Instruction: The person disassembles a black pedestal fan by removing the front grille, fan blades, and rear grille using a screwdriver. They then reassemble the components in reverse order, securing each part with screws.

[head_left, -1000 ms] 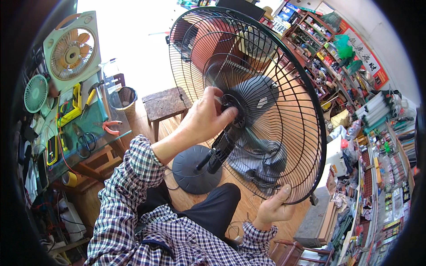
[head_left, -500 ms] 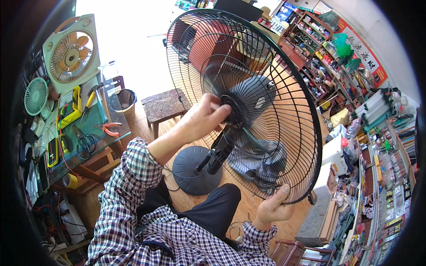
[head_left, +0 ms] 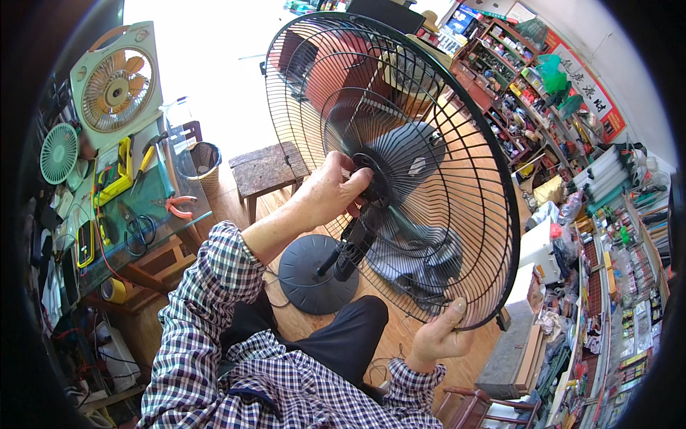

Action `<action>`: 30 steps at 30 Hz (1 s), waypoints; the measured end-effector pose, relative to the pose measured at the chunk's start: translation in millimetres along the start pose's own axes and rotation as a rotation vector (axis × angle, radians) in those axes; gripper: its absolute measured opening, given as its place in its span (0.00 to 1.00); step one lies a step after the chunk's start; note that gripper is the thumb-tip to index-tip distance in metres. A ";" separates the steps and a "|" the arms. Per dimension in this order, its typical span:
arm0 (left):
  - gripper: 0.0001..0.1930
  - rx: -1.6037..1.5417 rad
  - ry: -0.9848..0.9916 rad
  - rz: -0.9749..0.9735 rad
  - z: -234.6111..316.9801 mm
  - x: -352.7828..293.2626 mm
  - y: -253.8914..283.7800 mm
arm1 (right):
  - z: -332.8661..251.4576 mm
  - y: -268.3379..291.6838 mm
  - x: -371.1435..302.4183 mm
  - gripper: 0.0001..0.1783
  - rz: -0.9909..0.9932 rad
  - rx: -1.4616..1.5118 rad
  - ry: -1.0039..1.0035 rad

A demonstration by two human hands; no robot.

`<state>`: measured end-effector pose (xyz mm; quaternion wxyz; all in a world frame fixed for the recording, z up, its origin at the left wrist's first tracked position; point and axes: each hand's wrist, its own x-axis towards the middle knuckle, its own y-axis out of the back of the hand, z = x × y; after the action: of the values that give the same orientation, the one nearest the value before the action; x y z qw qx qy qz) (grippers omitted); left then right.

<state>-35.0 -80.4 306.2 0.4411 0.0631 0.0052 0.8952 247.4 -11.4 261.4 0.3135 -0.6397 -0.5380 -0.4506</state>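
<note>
— Black wire, that grille (head_left: 429,143); where did it stand?

— Upright on the fan, in front of the person's lap, tilted a little, with the round base (head_left: 314,275) on the wooden floor below it.

— And the hands?

— The left hand (head_left: 332,193) was curled round the black hub (head_left: 373,187) at the grille's middle, fingers closed on it. The right hand (head_left: 437,336) gripped the grille's lower rim, thumb up against the wire.

— Blades?

— Grey blades (head_left: 411,154) showed behind the wires; whether the left fingers pinched a nut or only the hub, I couldn't tell.

— Around it?

— A small wooden stool (head_left: 266,170) stood just beyond the base. Further left, a glass-topped bench (head_left: 153,193) carried red pliers (head_left: 179,206), scissors (head_left: 139,230) and a box fan (head_left: 118,86). Crowded shelves (head_left: 543,93) ran along the right.
</note>
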 end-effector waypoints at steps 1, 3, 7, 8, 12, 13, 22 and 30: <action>0.19 -0.160 0.116 -0.094 1.3 2.0 2.4 | 0.1 0.8 0.0 0.16 -0.006 -0.010 -0.003; 0.21 -0.482 0.350 -0.281 2.2 9.6 13.8 | 2.3 4.0 -1.1 0.16 -0.027 -0.029 -0.020; 0.20 -0.468 0.337 -0.167 -9.7 12.6 16.2 | -0.8 0.8 -0.4 0.16 -0.013 -0.023 -0.013; 0.21 -0.520 0.326 -0.178 -9.5 11.7 14.5 | -2.8 -1.0 0.8 0.16 0.010 -0.019 0.007; 0.26 -0.704 0.278 -0.266 -8.1 6.8 17.2 | 0.5 0.2 -1.7 0.16 0.011 -0.008 -0.018; 0.26 -0.622 0.210 -0.230 -10.2 4.6 15.8 | -1.5 -0.9 -0.8 0.16 0.013 -0.007 -0.015; 0.30 -0.227 -0.037 0.055 -28.7 -30.6 16.8 | -11.6 10.0 -18.9 0.19 -0.117 0.005 -0.042; 0.20 -0.187 -0.179 0.284 -29.7 -77.8 31.5 | -43.2 18.9 -19.8 0.16 -0.179 0.113 -0.198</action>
<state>-16.4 -159.8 270.3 0.3128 0.1013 -0.1263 0.9359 255.0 -62.0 262.1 0.2528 -0.6119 -0.6458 -0.3803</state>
